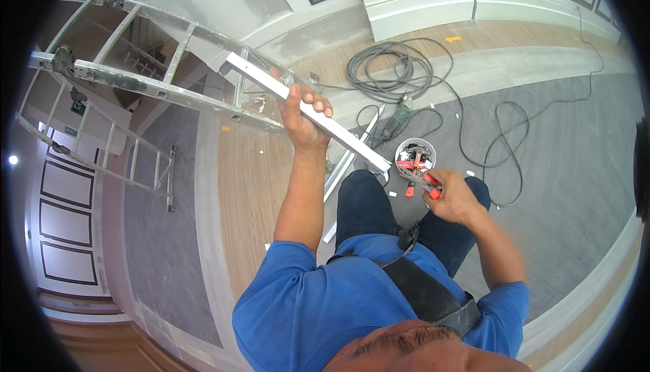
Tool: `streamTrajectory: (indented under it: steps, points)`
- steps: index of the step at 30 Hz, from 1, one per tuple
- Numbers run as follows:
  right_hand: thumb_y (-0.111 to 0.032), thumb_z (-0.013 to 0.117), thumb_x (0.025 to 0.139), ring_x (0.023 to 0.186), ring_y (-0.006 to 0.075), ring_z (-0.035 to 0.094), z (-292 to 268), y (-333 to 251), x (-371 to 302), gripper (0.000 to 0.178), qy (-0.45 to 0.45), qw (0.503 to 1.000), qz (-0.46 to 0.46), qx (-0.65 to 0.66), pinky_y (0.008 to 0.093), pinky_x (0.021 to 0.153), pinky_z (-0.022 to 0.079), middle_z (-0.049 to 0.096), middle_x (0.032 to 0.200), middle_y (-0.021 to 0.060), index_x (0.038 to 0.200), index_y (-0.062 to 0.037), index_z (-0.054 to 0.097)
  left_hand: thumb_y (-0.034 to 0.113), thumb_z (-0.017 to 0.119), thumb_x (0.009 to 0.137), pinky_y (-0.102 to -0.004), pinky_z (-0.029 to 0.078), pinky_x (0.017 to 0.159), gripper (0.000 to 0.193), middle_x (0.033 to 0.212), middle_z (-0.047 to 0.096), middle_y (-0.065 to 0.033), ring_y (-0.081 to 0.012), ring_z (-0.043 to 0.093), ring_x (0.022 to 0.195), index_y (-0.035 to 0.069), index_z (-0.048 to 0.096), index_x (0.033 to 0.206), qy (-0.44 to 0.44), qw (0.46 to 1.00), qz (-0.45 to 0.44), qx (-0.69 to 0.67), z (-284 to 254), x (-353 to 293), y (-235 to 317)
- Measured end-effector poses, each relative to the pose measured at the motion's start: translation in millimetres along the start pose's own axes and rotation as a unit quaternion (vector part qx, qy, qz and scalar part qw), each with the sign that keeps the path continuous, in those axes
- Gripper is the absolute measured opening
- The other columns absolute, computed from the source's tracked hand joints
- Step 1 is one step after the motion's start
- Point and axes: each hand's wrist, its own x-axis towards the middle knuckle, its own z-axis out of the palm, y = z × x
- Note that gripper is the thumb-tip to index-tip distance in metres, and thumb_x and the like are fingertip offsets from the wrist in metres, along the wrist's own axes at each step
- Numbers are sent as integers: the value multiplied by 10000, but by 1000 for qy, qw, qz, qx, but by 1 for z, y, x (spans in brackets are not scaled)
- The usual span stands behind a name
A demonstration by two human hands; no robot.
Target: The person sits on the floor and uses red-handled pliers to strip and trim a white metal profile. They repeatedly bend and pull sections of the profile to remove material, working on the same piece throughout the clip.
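Note:
My left hand point(306, 118) is wrapped round a long white strip of cable trunking point(338, 134), which slants from the ladder down toward my knees. Its lower end is close to a white bucket point(417, 143) on the floor. In my right hand point(452, 198), near my right knee, is a two-handled tool with red grips point(432, 186); it looks like pliers or snips, its jaws partly blurred. Inside the bucket are red-handled tools and small dark bits. More white strips point(342, 169) lie on the floor left of the bucket.
A green angle grinder point(399, 116) rests beyond the bucket. Coiled grey cable point(389, 71) lies behind it, and a loose black cable point(514, 143) loops across the floor to the right. An aluminium ladder point(169, 88) spans the left side. Small white offcuts are scattered about.

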Motion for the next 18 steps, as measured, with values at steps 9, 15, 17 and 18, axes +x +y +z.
streamTrajectory:
  steps: [9,15,17,18]
  points:
    - [-153,708,909,962,361,631,33,3,1,249,40,993,-85,76,412,891,497,650,1021,178,1097,-2,645,265,628,1028,-311,535,493,632,787,519,-20,-126,567,608,166,278,1546,29,999,-13,10,7,-2,-6]
    - [-216,712,944,941,208,631,35,6,11,330,-41,990,-2,138,364,848,491,688,1041,112,1191,-2,660,396,657,1014,-308,529,508,334,829,533,-14,-137,577,647,145,465,1121,122,980,-65,146,23,-2,-11]
    - [-261,732,941,942,189,642,34,9,14,386,-86,983,42,157,356,841,501,702,1010,104,1232,-17,665,353,640,1028,-314,535,515,334,895,548,-50,-151,579,678,120,453,1177,141,973,-70,171,26,-3,-13]
    - [-250,732,939,947,170,634,35,12,15,382,-102,981,52,158,345,845,498,700,1006,89,1232,-12,669,330,634,1033,-317,537,517,330,911,549,-59,-153,581,696,112,449,1197,145,971,-73,178,27,-3,-14]
